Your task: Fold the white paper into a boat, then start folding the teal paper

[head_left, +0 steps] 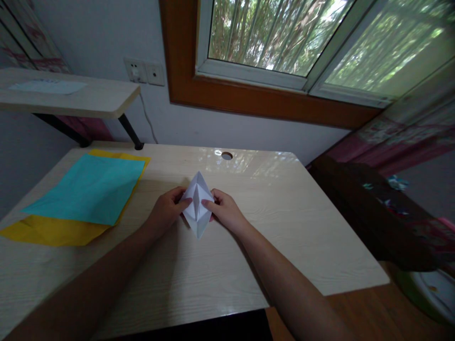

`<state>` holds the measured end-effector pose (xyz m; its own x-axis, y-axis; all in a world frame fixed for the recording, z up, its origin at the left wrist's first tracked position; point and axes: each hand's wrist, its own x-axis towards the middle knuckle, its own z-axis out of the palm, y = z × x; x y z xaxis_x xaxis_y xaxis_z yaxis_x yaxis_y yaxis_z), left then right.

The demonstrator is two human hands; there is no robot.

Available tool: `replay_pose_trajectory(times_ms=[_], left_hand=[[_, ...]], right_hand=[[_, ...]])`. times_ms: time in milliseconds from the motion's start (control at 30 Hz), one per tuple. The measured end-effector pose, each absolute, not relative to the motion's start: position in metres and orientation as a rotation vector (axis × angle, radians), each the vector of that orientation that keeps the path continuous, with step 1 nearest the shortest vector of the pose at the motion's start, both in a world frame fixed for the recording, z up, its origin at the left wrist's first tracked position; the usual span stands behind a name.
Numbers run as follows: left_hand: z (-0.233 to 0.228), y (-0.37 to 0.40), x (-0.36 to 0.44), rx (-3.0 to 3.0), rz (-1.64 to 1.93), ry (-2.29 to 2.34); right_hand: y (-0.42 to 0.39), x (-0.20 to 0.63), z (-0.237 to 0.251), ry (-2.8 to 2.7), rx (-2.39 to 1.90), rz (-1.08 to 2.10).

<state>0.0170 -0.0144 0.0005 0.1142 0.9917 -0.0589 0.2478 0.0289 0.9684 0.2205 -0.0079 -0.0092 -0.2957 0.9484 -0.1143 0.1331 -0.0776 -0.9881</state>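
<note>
I'm at home, in a bedroom or study: a pale wood tabletop (284, 227) against a white wall, a wood-framed window (270, 94) facing trees, wall sockets (144, 72), a small shelf (88, 97), and patterned fabric (408, 137) to my right.

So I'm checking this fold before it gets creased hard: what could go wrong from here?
1. Both hands, left hand and right hand, pinch the white paper only at its middle, so the free points might shift and the crease could land off-centre.
2. The paper looks lifted off the desk, so pressing in the air may give a soft, crooked crease.
</note>
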Motion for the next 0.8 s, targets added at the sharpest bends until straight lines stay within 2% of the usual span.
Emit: replay_pose_trajectory(times_ms=[800], left_hand=[[0.0031,-0.0149,0.0175,1.554,0.842,1.294]], right_hand=[[-0.0123,0.2210,-0.0037,-1.682,-1.181,1.357]])
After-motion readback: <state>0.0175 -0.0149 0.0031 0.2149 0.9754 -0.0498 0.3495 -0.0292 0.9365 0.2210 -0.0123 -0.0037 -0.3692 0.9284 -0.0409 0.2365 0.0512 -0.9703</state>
